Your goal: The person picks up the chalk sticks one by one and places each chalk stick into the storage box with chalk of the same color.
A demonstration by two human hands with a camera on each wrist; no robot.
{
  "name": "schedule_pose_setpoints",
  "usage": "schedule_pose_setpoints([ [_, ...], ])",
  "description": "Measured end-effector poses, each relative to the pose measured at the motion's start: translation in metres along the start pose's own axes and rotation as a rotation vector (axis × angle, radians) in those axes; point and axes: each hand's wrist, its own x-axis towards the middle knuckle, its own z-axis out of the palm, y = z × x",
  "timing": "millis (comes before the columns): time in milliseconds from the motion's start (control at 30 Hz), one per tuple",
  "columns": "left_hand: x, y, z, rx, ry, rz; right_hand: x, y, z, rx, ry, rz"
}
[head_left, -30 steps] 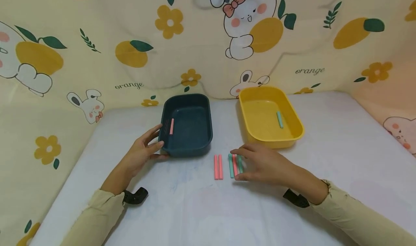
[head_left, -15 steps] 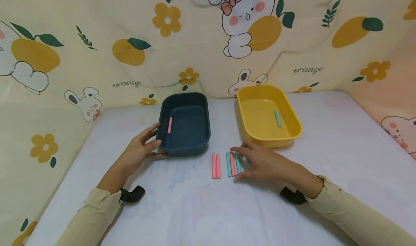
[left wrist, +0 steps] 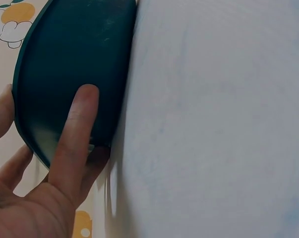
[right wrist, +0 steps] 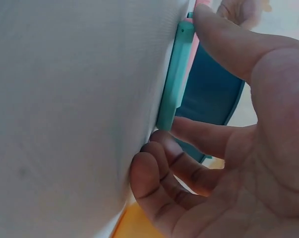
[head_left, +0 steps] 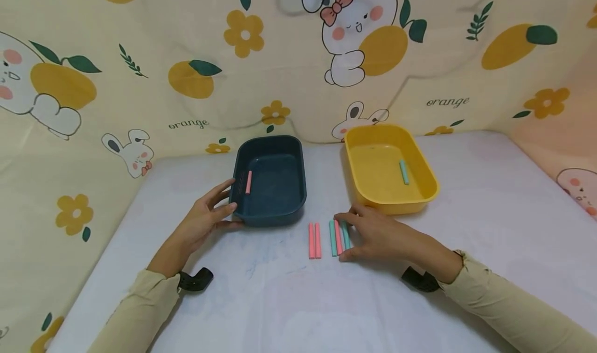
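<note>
My left hand [head_left: 209, 215] grips the near-left corner of the dark blue tray [head_left: 266, 218], its thumb [left wrist: 80, 119] lying along the outer wall. One pink stick [head_left: 249, 182] lies inside. My right hand [head_left: 375, 234] is over a group of three sticks, with index finger and thumb at the two ends of the middle pink stick [head_left: 338, 239]. On either side of that lie a teal stick [head_left: 333, 239] and another teal stick [right wrist: 174, 79], the latter nearest the palm. The other right fingers are bent against the table. Left of the group, two pink sticks [head_left: 314, 240] lie side by side.
A yellow tray [head_left: 396, 207] stands beyond my right hand, with one teal stick [head_left: 403, 172] inside. A white cloth [head_left: 280, 306] covers the table. Behind both trays hangs a patterned curtain [head_left: 289, 57].
The head view drifts slightly. My right index fingertip shifts a little from the left teal stick toward the pink one's far end. My left hand and both trays stay in place.
</note>
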Motion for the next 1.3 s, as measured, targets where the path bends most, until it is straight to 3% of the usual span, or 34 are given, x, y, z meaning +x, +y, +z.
schedule_pose_setpoints([
  [300,0.001,0.0,0.0,0.014,0.016,-0.005,-0.002,-0.001,0.002,-0.049,0.052,-0.03],
  [533,0.001,-0.003,-0.001,0.021,0.019,-0.001,-0.001,-0.003,0.002,-0.068,0.052,0.002],
  [1300,0.003,-0.006,-0.004,0.036,0.008,0.004,-0.004,-0.004,-0.022,0.037,0.084,-0.087],
])
